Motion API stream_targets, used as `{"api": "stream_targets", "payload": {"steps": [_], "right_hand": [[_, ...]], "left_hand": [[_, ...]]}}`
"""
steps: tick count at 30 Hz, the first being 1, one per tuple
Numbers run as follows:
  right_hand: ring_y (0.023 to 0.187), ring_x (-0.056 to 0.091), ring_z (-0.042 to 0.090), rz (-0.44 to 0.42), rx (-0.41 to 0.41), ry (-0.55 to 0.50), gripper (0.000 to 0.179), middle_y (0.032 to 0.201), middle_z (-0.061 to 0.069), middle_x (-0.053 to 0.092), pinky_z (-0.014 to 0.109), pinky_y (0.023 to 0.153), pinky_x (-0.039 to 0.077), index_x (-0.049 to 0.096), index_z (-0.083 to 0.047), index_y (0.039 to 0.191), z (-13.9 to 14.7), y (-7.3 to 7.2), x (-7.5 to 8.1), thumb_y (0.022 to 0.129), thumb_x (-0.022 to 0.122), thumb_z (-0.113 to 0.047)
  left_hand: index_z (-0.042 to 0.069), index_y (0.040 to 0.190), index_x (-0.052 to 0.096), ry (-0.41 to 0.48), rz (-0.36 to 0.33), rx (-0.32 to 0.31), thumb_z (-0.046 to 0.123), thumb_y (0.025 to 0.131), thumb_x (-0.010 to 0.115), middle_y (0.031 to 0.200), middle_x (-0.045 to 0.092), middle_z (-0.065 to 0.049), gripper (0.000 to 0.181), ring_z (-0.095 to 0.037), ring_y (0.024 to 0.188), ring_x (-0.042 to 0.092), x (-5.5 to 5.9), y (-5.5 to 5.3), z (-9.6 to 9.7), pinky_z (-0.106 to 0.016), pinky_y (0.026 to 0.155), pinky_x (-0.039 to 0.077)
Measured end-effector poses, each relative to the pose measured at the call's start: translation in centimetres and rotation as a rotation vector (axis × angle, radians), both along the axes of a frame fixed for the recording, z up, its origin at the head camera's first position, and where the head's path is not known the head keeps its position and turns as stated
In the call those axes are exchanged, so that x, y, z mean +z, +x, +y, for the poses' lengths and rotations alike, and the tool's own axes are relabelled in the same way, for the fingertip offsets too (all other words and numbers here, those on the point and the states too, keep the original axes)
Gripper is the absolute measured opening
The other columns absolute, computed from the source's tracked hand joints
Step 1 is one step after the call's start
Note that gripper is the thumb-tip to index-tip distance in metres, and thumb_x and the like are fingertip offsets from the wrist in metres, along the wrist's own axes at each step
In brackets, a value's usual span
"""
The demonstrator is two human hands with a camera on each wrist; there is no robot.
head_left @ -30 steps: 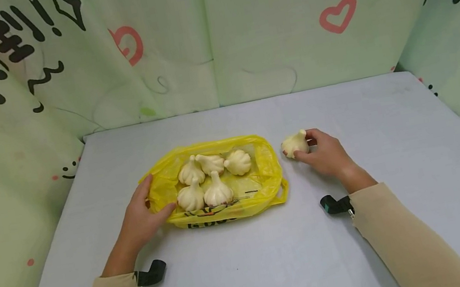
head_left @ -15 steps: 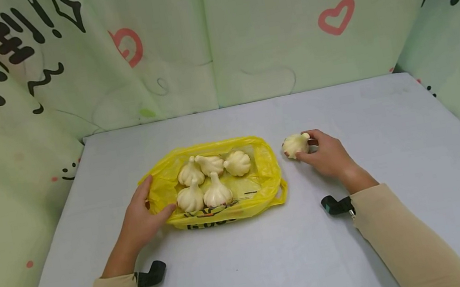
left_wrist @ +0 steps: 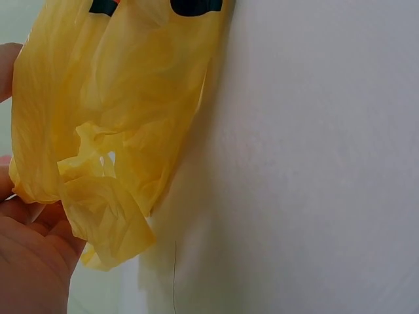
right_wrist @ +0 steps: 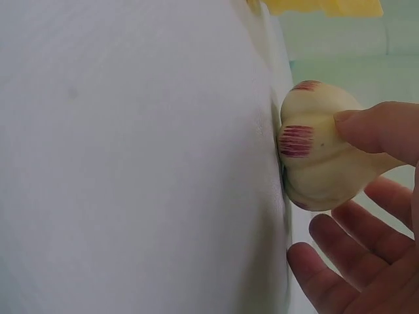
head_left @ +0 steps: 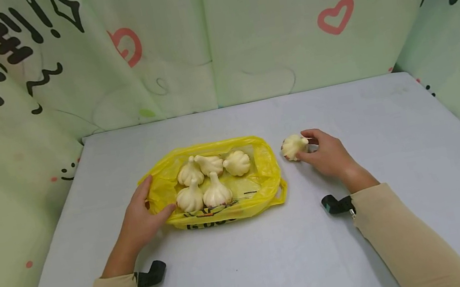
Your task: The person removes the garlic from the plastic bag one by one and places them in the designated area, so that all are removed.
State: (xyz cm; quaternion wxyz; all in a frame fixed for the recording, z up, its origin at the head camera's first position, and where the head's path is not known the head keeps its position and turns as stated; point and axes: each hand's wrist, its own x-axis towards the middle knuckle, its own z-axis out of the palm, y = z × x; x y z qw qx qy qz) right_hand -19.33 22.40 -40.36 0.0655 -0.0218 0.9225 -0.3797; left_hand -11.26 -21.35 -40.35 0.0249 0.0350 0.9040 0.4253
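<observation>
Yellow bag (head_left: 265, 191) partly hides the left hand (head_left: 143, 220), which apparently grips it; the right hand (head_left: 328, 156) pinches a garlic bulb (head_left: 292, 147).

Bag (head_left: 269, 172), centre: yellow, black print. Garlic bulb (right_wrist: 321, 154), right of centre: cream, purplish streaks. Curtain (head_left: 257, 32), top: pale green, black characters.

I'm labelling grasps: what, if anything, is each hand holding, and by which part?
The right hand holds a garlic bulb at its neck end; the left hand grips the yellow plastic bag by its left end.
</observation>
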Motion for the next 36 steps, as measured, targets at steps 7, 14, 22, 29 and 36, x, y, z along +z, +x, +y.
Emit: {"api": "stream_targets", "payload": {"steps": [7, 14, 22, 29, 36], "right_hand": [[0.135, 0.042, 0.042, 0.004, 0.004, 0.003, 0.069, 0.148, 0.026, 0.044, 0.055, 0.108, 0.037, 0.038, 0.001, 0.15, -0.1, 0.2, 0.2, 0.095, 0.067, -0.028], [0.129, 0.046, 0.042, 0.054, -0.003, -0.021, 0.068, 0.147, 0.026, 0.044, 0.055, 0.106, 0.04, 0.04, 0.0, 0.15, -0.1, 0.4, 0.6, 0.094, 0.067, -0.029], [0.128, 0.045, 0.046, 0.17, -0.015, -0.034, 0.064, 0.148, 0.024, 0.044, 0.057, 0.106, 0.039, 0.045, 0.0, 0.147, -0.7, 0.9, 2.2, 0.093, 0.068, -0.025], [0.127, 0.047, 0.041, 0.271, 0.003, -0.017, 0.06, 0.144, 0.021, 0.049, 0.056, 0.103, 0.041, 0.05, -0.001, 0.144, -2.1, 1.5, 4.2, 0.092, 0.071, -0.023], [0.118, 0.055, 0.033, 0.311, 0.096, -0.067, 0.054, 0.135, 0.018, 0.057, 0.049, 0.096, 0.047, 0.055, 0.0, 0.138, -4.5, 1.7, 4.8, 0.091, 0.074, -0.016]], "left_hand": [[-0.004, 0.157, 0.016, 0.006, -0.001, -0.002, 0.023, 0.091, 0.074, 0.162, 0.017, -0.025, 0.092, -0.042, 0.145, 0.024, 0.0, 0.0, 0.0, -0.057, 0.111, 0.031], [-0.004, 0.158, 0.016, -0.006, -0.002, -0.002, 0.023, 0.091, 0.074, 0.162, 0.017, -0.025, 0.092, -0.043, 0.145, 0.023, -0.1, 0.0, 0.0, -0.057, 0.111, 0.031], [-0.005, 0.157, 0.016, 0.001, -0.001, 0.0, 0.022, 0.091, 0.073, 0.162, 0.017, -0.026, 0.092, -0.043, 0.145, 0.023, 0.1, 0.0, 0.1, -0.057, 0.111, 0.031], [-0.005, 0.157, 0.016, 0.002, 0.004, -0.005, 0.024, 0.091, 0.073, 0.162, 0.016, -0.025, 0.092, -0.043, 0.146, 0.022, 0.4, 0.0, 0.1, -0.057, 0.112, 0.03], [-0.005, 0.157, 0.016, -0.007, 0.002, -0.002, 0.026, 0.092, 0.073, 0.162, 0.017, -0.026, 0.092, -0.044, 0.145, 0.023, 0.7, 0.2, 0.2, -0.058, 0.111, 0.031]]}}
